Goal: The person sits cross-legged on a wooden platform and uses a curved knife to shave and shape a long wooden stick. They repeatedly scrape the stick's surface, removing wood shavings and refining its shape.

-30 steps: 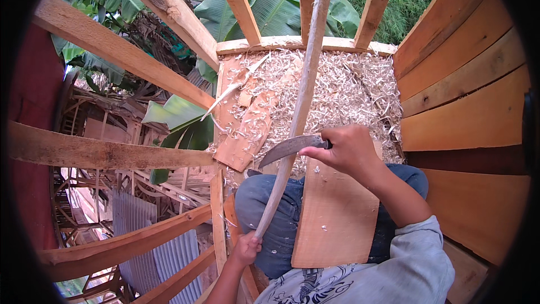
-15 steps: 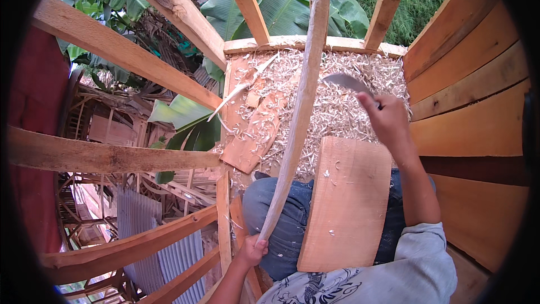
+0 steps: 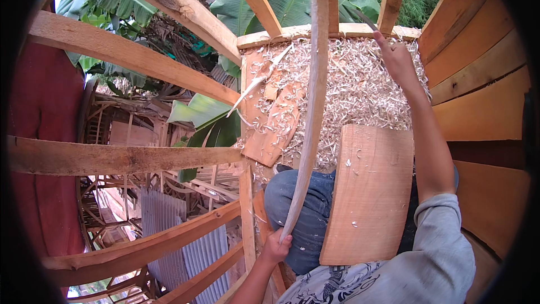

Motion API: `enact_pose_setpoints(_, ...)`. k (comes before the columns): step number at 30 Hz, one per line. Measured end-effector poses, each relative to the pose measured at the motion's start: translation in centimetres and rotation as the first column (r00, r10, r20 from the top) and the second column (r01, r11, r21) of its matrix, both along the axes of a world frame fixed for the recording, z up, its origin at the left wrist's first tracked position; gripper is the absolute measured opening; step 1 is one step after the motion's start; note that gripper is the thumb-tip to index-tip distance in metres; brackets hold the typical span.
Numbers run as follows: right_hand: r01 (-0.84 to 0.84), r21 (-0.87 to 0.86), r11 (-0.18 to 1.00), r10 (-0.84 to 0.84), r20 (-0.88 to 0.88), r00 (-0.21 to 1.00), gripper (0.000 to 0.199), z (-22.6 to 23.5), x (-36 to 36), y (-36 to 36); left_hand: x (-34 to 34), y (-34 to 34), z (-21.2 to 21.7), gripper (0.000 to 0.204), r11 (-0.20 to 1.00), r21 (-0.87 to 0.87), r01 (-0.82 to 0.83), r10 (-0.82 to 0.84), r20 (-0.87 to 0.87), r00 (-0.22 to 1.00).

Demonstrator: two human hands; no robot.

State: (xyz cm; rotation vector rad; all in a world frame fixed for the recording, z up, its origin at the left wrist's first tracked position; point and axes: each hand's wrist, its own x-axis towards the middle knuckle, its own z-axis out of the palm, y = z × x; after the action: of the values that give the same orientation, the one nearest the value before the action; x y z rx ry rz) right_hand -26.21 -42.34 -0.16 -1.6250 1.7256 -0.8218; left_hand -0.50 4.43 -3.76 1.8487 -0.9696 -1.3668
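My left hand (image 3: pixel 277 247) is closed round the lower end of a long pale wooden pole (image 3: pixel 313 95), which slants up past my knee and out of the top of the view. Up at the far right, my right hand (image 3: pixel 397 62) grips a knife (image 3: pixel 360 18) with a dark, curved-looking blade pointing away to the left, apart from the pole. The knife's handle is mostly hidden in my fingers, and the index finger lies along it. Across my lap rests a flat wooden board (image 3: pixel 368 197) with a few chips on it.
Curly wood shavings (image 3: pixel 360 90) cover the floor ahead, with a loose plank (image 3: pixel 281 126) at their left. Wooden rails (image 3: pixel 124 157) run along the left side and a plank wall (image 3: pixel 478 110) along the right. Banana leaves (image 3: pixel 281 0) hang beyond the far edge.
My right hand with the knife has moved up and farther away. The pole stands more upright, still in my left hand. The whole view has shifted slightly.
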Motion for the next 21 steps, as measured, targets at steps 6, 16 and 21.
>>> enact_pose_setpoints(6,-0.039,0.075,0.996,0.054,-0.215,0.975,0.077,0.0,-3.6,6.3,-0.1,0.0,0.4,0.043,0.998,-0.002,-0.066,0.066,0.014,0.998)
enact_pose_setpoints(16,0.089,0.097,0.991,-0.089,-0.002,0.996,0.059,-4.5,-7.7,11.9,-0.7,0.6,-0.5,0.052,0.99,-0.027,-0.141,0.141,-0.001,0.99)
enact_pose_setpoints(21,0.132,-0.009,0.991,-0.132,-0.094,0.987,0.045,-6.6,-6.8,11.2,0.0,-0.3,0.6,0.052,0.982,0.108,-0.156,0.173,-0.169,0.97)
